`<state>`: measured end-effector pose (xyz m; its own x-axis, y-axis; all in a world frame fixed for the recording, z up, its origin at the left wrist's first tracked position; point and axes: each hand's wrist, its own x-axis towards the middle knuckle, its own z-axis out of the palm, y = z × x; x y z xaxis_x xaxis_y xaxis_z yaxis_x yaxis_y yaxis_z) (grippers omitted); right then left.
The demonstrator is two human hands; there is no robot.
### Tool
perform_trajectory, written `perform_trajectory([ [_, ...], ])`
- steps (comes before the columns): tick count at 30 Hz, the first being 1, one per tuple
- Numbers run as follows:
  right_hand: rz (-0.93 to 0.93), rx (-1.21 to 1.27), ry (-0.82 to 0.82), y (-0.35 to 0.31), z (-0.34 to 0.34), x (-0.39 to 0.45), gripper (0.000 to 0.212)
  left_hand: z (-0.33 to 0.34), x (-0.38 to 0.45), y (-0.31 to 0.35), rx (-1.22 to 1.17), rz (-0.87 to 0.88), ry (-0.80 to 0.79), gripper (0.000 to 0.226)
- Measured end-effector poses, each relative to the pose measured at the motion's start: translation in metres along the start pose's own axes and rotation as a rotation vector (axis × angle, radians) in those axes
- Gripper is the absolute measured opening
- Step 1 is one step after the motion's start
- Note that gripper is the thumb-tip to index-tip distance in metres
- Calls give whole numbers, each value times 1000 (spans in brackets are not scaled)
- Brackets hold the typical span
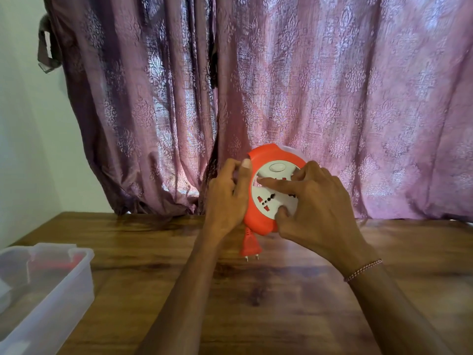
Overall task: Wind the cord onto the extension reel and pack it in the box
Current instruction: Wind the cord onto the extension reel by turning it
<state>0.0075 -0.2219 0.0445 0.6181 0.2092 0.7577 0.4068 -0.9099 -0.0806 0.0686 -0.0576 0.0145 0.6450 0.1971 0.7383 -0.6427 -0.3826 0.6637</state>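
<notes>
One patterned mauve curtain is seen filling the far side of the scene, with one wooden table spread beneath it. One translucent plastic box is set at the near left of the table, open at the top (something red shows dimly through its wall, too blurred to be named). One extension reel, orange with a white socket face, is held upright above the far middle of the table, well apart from the box. Two hands are counted on it. The left hand is curled round the reel's left rim, its thumb laid on the orange edge. The right hand is spread over the white face, with the forefinger stretched leftwards across it and the thumb pressed near the lower edge. One beaded bracelet is worn on the right wrist. One orange plug, with two pins, is left hanging just below the reel on a short piece of cord.
</notes>
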Motion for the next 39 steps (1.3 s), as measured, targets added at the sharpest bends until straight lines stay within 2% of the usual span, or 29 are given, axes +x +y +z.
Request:
perform_trajectory([
  [15,183,53,145,-8,12,-4,66,-3,2,0,10,-6,-51,39],
  [20,51,65,129,-1,10,2,64,-5,4,1,-25,-31,-32,43],
  [24,-24,104,120,10,7,4,64,-8,6,2,-41,-36,-7,37],
  [27,29,242,262,14,6,5,65,-12,7,3,-76,-50,16,40],
  [30,216,396,353,13,9,6,73,-14,7,7,-120,-75,15,41],
  [32,420,624,267,12,12,6,83,-15,7,9,-147,-96,28,44],
  [33,512,822,178,9,13,6,85,-15,6,10,-165,-107,36,48],
  [35,631,1316,16,5,19,4,76,-15,4,12,-211,-126,60,53],
  [36,663,1506,-9,3,22,2,67,-15,2,13,-229,-130,71,55],
  [37,681,1618,0,0,24,1,60,-15,0,15,-246,-131,83,55],
  [39,700,1668,57,-6,27,-2,51,-15,-6,18,-264,-125,113,55],
])
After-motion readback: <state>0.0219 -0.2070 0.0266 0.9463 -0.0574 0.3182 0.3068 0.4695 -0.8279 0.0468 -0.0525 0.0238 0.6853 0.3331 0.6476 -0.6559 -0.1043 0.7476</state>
